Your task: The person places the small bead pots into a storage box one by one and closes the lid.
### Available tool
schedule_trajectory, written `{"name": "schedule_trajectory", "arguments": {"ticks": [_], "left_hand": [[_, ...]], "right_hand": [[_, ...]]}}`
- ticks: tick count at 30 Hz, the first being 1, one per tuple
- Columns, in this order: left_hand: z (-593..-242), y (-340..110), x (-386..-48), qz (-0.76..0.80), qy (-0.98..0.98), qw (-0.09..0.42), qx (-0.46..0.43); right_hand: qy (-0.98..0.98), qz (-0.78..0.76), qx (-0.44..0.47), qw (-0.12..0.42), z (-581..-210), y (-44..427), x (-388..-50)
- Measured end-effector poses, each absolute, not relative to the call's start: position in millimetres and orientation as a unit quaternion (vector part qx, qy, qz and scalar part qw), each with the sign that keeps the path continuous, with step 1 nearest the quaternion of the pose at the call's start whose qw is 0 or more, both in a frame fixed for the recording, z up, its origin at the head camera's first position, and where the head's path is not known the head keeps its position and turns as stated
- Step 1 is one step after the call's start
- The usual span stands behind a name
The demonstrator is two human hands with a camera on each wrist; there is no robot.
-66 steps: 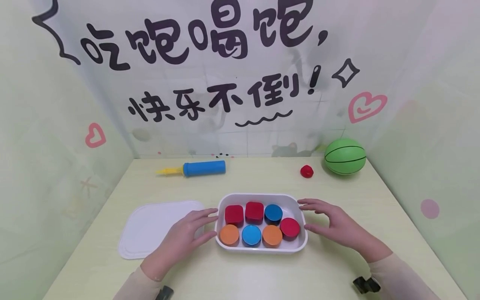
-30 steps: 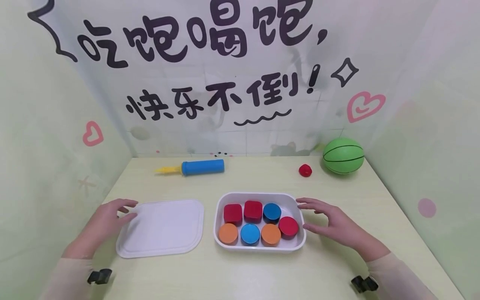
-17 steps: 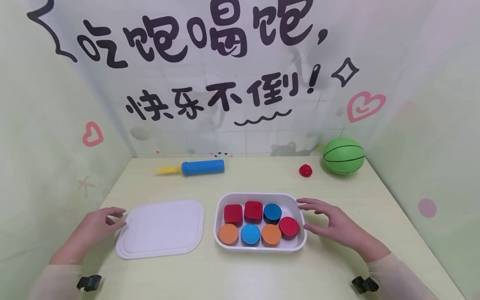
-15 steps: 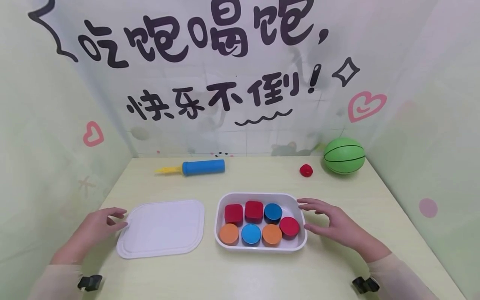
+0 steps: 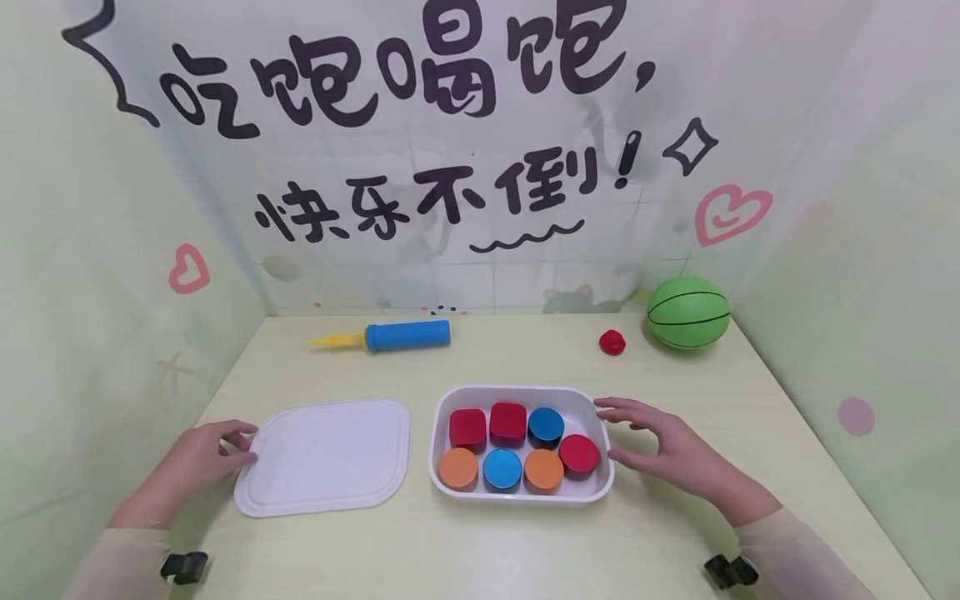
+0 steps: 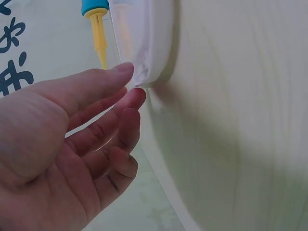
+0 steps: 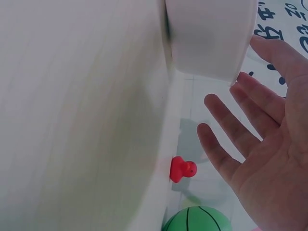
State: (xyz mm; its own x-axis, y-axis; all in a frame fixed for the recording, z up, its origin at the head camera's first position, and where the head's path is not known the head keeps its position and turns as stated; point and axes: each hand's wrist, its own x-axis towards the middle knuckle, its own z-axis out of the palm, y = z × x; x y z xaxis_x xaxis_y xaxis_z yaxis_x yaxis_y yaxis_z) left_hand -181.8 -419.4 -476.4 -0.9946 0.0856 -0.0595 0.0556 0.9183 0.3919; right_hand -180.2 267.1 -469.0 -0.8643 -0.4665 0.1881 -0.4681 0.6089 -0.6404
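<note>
My left hand (image 5: pixel 197 457) is at the left edge of a flat white lid (image 5: pixel 330 458) that lies on the table. In the left wrist view its thumb and index fingertip meet the lid's corner, the other fingers loosely bent. My right hand (image 5: pixel 667 446) rests its spread fingertips and thumb against the right end of a white box (image 5: pixel 525 500). Inside the box sit two red square-topped pieces (image 5: pixel 468 427), a red round one (image 5: pixel 579 455), two orange round ones (image 5: pixel 458 468), a dark blue one (image 5: pixel 546 424) and a lighter blue one (image 5: pixel 502 468).
A blue hand pump (image 5: pixel 408 335) with a yellow nozzle lies at the back left. Toward the back right are a small red toy (image 5: pixel 612 342) and a green ball (image 5: pixel 688 312). A printed cloth (image 5: pixel 480 283) hangs behind the table and along both sides.
Over the last two seconds my left hand has gone from the box's left end to the lid's left edge, finally easing right onto it. The right hand stays at the box.
</note>
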Motion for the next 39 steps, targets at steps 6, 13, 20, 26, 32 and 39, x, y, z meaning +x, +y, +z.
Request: {"name": "schedule_trajectory", "arguments": {"ticks": [6, 13, 20, 26, 32, 39], "left_hand": [[-481, -421, -183, 0.196, 0.979, 0.04, 0.028], [-483, -422, -185, 0.204, 0.978, 0.052, 0.011], [-481, -427, -185, 0.201, 0.977, 0.076, -0.009], [-482, -432, -180, 0.213, 0.975, 0.063, -0.012], [-480, -435, -169, 0.362, 0.931, 0.038, 0.001], [-478, -442, -160, 0.469, 0.882, 0.051, 0.004]], "right_hand": [[-0.896, 0.359, 0.262, 0.003, -470, 267, -180], [-0.896, 0.361, 0.26, 0.001, -470, 267, -180], [-0.894, 0.364, 0.263, 0.004, -472, 266, -180], [-0.895, 0.361, 0.263, 0.012, -471, 267, -179], [-0.896, 0.361, 0.258, 0.006, -471, 267, -179], [-0.897, 0.361, 0.257, 0.006, -472, 267, -179]]}}
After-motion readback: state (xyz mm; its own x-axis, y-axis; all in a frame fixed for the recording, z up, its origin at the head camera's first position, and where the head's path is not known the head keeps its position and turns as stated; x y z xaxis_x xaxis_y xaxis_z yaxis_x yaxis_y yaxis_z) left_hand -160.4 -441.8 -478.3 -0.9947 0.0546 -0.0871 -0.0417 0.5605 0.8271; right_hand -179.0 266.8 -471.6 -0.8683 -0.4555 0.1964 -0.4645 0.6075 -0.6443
